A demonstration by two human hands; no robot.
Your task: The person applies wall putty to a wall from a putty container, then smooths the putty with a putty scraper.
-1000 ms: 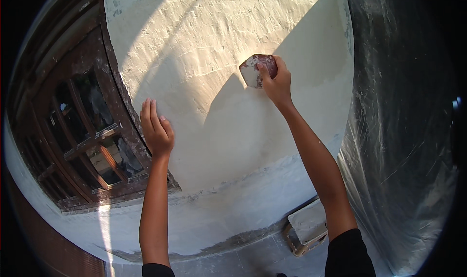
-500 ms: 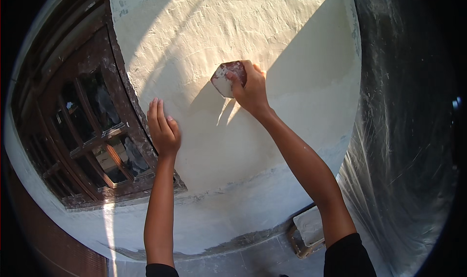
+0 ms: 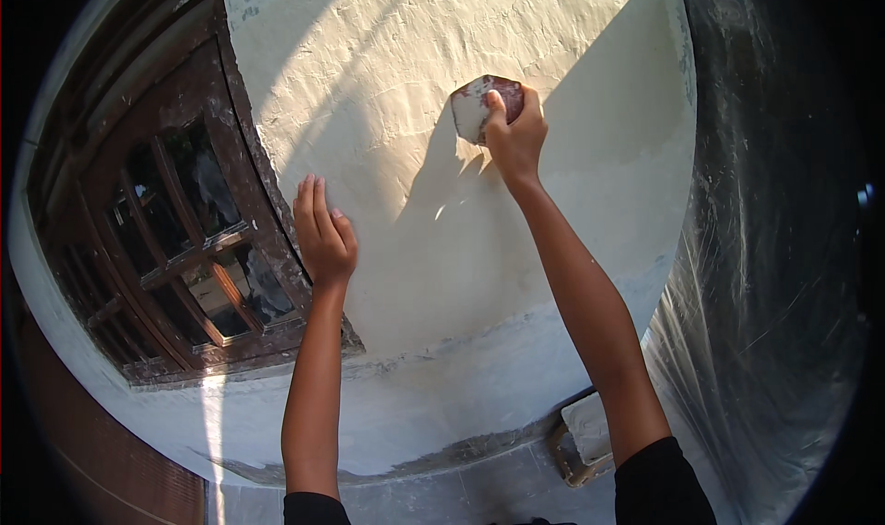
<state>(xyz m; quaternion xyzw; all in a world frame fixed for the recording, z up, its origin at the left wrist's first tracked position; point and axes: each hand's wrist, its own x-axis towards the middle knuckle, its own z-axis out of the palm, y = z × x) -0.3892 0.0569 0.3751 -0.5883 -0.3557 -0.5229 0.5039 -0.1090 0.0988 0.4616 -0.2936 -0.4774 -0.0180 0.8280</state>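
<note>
My right hand (image 3: 519,142) grips a flat, many-sided reddish-brown pad (image 3: 474,110), heavily smeared with white, against or just off the plastered wall (image 3: 442,276). Its thumb lies over the near face, while the other fingers are around the edge. I cannot tell its exact kind. The wall is rough and ridged above the pad and smoother below. My left hand (image 3: 326,239) rests on the wall next to the window frame, fingers stretched out and holding nothing.
A dark brown wooden window (image 3: 198,239) with small panes is on the left. Clear plastic sheeting (image 3: 765,248) hangs at the right. Below on the grey tiled floor (image 3: 415,502) stands a low, white-smeared container or stool (image 3: 588,433), partly behind my right arm.
My right hand has moved up and to the right along the wall with the pad. The view has shifted slightly; my left hand stays beside the window frame.
</note>
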